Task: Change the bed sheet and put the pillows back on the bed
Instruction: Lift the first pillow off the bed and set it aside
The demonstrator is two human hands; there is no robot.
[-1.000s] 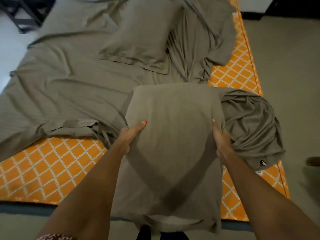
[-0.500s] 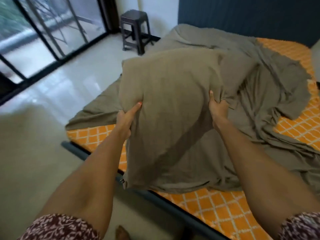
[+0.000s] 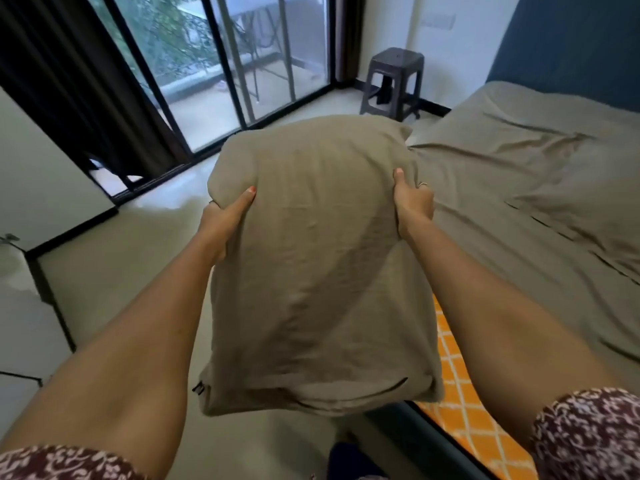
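I can't read any text, label or number here. A small dark tag (image 3: 198,388) sits at the pillow's (image 3: 311,271) lower left corner, too small to make out.

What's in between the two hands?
In the head view, the pillow fills the gap: the left hand and right hand grip its opposite sides.

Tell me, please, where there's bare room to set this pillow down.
The taupe sheet lies flat and free between the stool end and the headboard wall. Nearer you, the orange mattress edge is narrow. Both hands' grip stays on the pillow.
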